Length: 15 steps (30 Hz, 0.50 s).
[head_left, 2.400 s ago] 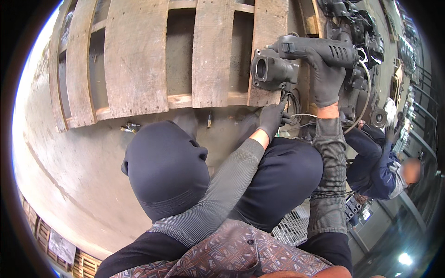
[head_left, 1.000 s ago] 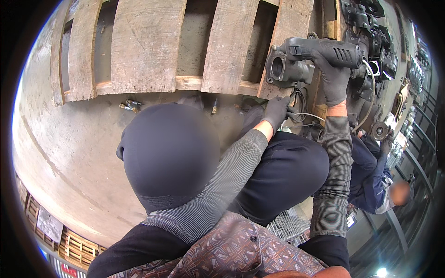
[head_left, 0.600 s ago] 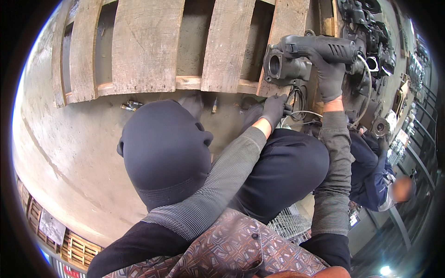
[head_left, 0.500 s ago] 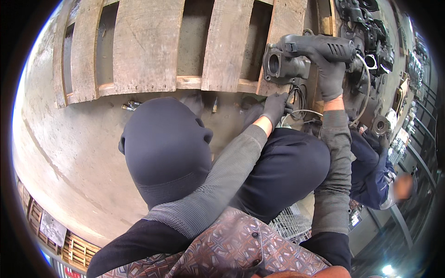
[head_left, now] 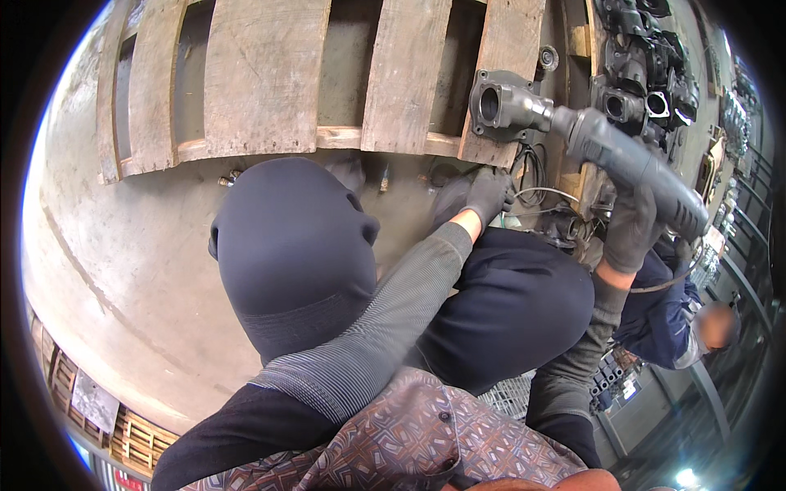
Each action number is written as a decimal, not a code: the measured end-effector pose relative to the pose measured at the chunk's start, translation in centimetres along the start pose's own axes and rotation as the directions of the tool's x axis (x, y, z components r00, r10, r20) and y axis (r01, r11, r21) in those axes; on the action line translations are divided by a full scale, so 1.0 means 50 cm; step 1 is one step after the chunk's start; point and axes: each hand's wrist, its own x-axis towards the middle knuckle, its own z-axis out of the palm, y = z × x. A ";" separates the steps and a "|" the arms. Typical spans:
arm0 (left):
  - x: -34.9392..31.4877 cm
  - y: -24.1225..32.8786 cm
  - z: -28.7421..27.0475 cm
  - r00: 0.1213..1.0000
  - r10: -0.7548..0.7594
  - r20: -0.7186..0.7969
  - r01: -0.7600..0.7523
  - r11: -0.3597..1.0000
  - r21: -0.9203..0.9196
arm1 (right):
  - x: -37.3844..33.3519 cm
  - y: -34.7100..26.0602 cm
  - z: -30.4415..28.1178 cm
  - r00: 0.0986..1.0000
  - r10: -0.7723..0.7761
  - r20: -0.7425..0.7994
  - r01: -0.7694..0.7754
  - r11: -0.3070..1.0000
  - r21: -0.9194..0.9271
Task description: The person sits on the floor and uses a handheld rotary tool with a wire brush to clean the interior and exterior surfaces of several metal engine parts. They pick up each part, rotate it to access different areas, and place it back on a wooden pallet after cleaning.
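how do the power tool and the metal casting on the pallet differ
The power tool is long and held in the right hand; the metal casting is shorter and rests on the pallet. The metal casting shows a round opening, the power tool a narrow nose. Both look dark grey.

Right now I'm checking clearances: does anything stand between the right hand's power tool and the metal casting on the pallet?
Nothing visible does. The power tool, held in the right hand, points at the right end of the metal casting; whether they touch is unclear. The left hand is near the pallet, clear of that line.
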 end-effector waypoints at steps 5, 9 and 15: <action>-0.023 -0.029 -0.055 0.924 0.236 0.302 -0.382 0.609 0.695 | -0.088 0.006 -0.004 0.986 0.151 0.074 -0.141 0.982 -0.123; -0.030 -0.044 -0.037 0.995 -0.043 0.091 -0.041 0.653 0.756 | -0.130 0.092 0.026 0.987 0.152 0.051 -0.149 0.987 -0.051; 0.002 -0.076 -0.051 0.999 0.037 0.033 -0.049 0.733 0.679 | -0.134 0.159 0.050 0.996 0.087 -0.011 -0.088 0.993 -0.080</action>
